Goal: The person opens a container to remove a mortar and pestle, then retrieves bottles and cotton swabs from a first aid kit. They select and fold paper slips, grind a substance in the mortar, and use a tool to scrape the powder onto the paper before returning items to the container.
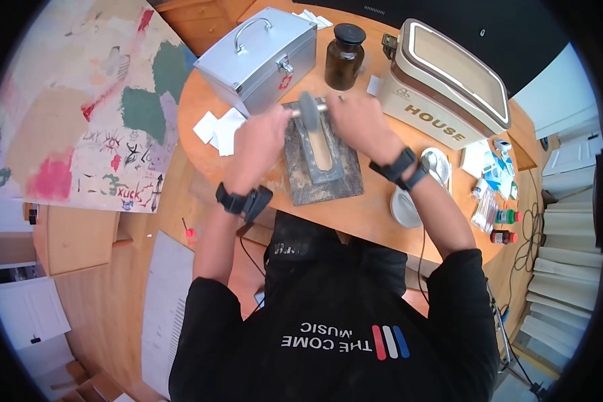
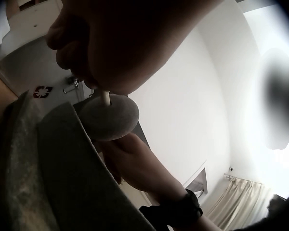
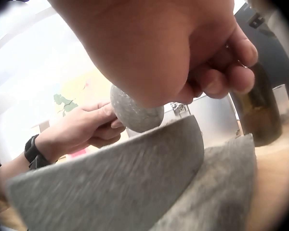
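A grey stone wheel [image 1: 309, 112] with a light rod through its middle stands upright over the far part of a long grey trough [image 1: 324, 171]. My left hand [image 1: 262, 137] grips the rod on the left side of the wheel, and my right hand [image 1: 360, 122] grips it on the right. In the left wrist view the pale rod [image 2: 106, 98] enters the wheel [image 2: 111, 118] beside my left hand. Curled fingers of my right hand [image 3: 154, 53] show in the right wrist view, above the trough wall [image 3: 115, 178]. The trough lies on a dark rough board [image 1: 348, 184], with tan material inside.
Behind stand a silver case [image 1: 261, 60], a dark lidded jar [image 1: 345, 57] and a cream box [image 1: 442, 87]. White papers [image 1: 221, 130] lie at left. White bowls [image 1: 405, 206], cotton swabs [image 1: 484, 214] and small bottles [image 1: 508, 216] are at right.
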The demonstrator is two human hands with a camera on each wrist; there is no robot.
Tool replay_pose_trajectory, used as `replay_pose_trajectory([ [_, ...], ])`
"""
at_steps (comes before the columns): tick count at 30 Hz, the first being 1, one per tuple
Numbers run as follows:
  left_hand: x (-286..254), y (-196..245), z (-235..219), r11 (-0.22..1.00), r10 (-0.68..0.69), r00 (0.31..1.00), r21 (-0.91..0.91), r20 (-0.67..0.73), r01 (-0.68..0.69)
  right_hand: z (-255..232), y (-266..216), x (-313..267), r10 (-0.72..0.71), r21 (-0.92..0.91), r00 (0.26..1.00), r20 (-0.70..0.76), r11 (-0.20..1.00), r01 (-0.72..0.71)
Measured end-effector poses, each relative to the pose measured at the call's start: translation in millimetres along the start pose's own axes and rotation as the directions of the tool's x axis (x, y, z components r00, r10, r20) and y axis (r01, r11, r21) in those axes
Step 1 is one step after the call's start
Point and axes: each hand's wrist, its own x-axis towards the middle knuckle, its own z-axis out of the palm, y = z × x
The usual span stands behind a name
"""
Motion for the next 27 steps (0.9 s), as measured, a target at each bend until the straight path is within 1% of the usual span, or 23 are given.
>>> replay_pose_trajectory([
  [1,-12,8,2,1.000,-0.014,0.999,-0.012,0.045,0.015,2,-1,-16,-0.029,-0.023,0.998,0.063,0.999,0.031],
  [3,-39,22,3,0.999,-0.035,0.992,-0.025,0.122,0.038,-5,-10,-51,0.007,0.002,0.982,0.190,1.000,-0.007],
  [4,-49,29,1,0.999,-0.031,0.989,-0.027,0.145,0.035,-8,-11,-54,0.027,0.006,0.970,0.242,1.000,-0.029],
  [5,-49,31,1,0.999,-0.026,0.987,-0.028,0.161,0.031,-10,-8,-48,0.017,-0.030,0.970,0.241,0.999,-0.010],
  [7,-39,24,5,0.999,-0.029,0.994,-0.036,0.106,0.033,-12,-10,-51,0.010,-0.087,0.964,0.265,0.996,0.014],
  [8,-36,20,10,0.998,-0.035,0.995,-0.042,0.097,0.039,-3,-6,-44,-0.011,-0.087,0.989,0.148,0.996,0.024],
  [9,-26,8,19,0.998,-0.023,0.999,-0.056,0.022,0.024,8,1,-29,-0.029,-0.090,0.999,0.026,0.995,0.032],
  [10,-13,10,12,0.998,-0.006,1.000,-0.059,-0.018,0.005,13,2,-22,-0.026,-0.087,0.999,0.046,0.996,0.030],
  [12,-2,11,8,1.000,-0.007,0.999,0.012,0.031,0.006,10,9,-6,-0.025,-0.097,0.998,0.066,0.995,0.031],
  [13,-12,14,9,1.000,-0.003,0.997,-0.020,0.079,0.005,4,3,-15,-0.021,-0.080,0.996,0.084,0.996,0.028],
  [15,-40,23,5,0.997,0.010,0.987,-0.077,0.160,0.003,-8,-9,-49,-0.002,-0.031,0.981,0.194,0.999,0.008],
  [16,-48,27,3,0.998,-0.003,0.987,-0.062,0.160,0.013,-15,-12,-61,0.001,-0.010,0.970,0.242,1.000,0.001],
  [17,-55,31,2,0.999,-0.015,0.987,-0.045,0.158,0.022,-22,-13,-66,-0.009,-0.003,0.968,0.252,1.000,0.010],
  [18,-60,34,3,0.999,-0.029,0.986,-0.029,0.162,0.034,-18,-10,-60,-0.024,-0.025,0.984,0.178,0.999,0.029],
  [19,-55,30,7,0.999,-0.031,0.992,-0.010,0.121,0.033,-10,-9,-53,-0.037,-0.041,0.993,0.113,0.998,0.042],
  [20,-40,20,13,0.999,-0.035,0.996,0.007,0.086,0.035,0,-7,-45,-0.048,-0.055,0.997,0.055,0.997,0.051],
  [21,-19,11,18,0.999,-0.033,0.999,0.024,0.040,0.032,9,0,-24,-0.028,-0.045,0.999,0.023,0.999,0.029],
  [22,-5,9,17,0.999,-0.029,0.999,0.042,-0.015,0.029,13,4,-17,-0.035,-0.089,0.999,0.001,0.995,0.035],
  [23,2,12,10,0.996,-0.084,0.995,0.031,0.059,0.083,16,8,-10,-0.048,-0.135,0.999,-0.023,0.990,0.044],
  [24,-4,14,10,0.997,-0.070,0.995,0.021,0.078,0.068,19,9,-7,-0.062,-0.180,0.997,-0.045,0.982,0.053],
  [26,-34,23,7,0.999,-0.044,0.991,0.004,0.125,0.043,7,-1,-36,-0.045,-0.060,0.999,0.030,0.997,0.047],
  [27,-51,25,8,0.998,-0.059,0.982,0.042,0.182,0.052,-4,-10,-53,-0.038,-0.001,0.997,0.064,0.999,0.038],
])
